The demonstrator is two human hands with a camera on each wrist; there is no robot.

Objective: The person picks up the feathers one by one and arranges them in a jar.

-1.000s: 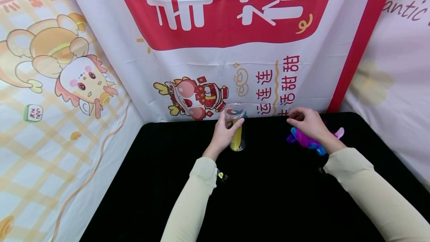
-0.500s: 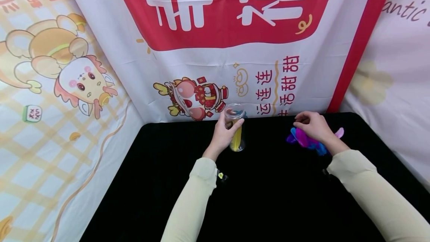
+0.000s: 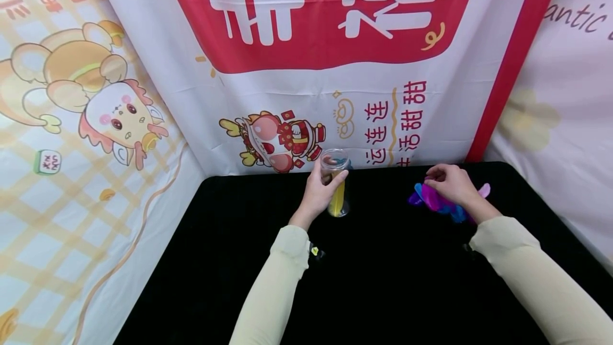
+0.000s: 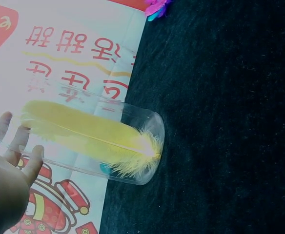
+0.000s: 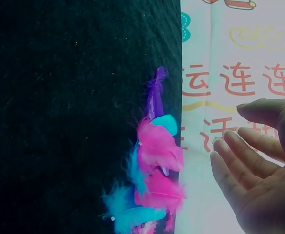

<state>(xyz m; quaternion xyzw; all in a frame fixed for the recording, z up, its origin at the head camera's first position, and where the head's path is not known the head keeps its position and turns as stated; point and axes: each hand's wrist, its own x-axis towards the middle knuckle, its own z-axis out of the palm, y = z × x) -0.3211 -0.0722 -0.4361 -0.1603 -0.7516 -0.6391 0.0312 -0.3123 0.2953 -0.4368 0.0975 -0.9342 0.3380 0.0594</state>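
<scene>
My left hand (image 3: 317, 191) grips a clear plastic jar (image 4: 154, 124) near its top, thumb on one side and fingers round the other. The jar stands upright on the black table, its round mouth uncovered. Inside it leans a single yellow feather (image 4: 79, 126), quill end down. To the right, my right hand (image 3: 452, 183) hovers over a loose heap of feathers (image 3: 433, 200). In the right wrist view, thumb and fingers of that hand are apart, with nothing between them. The heap mixes pink (image 5: 159, 151), turquoise and purple (image 5: 154, 100) feathers; the hand hides part of it from above.
The black cloth-covered table (image 3: 373, 281) ends at a printed white and red backdrop (image 3: 297, 89) just behind the jar and feathers. Printed fabric walls (image 3: 96, 196) rise on both sides.
My right hand has shifted right and slightly down toward me, coming over the feather heap. My left hand and the jar have stayed in place.
</scene>
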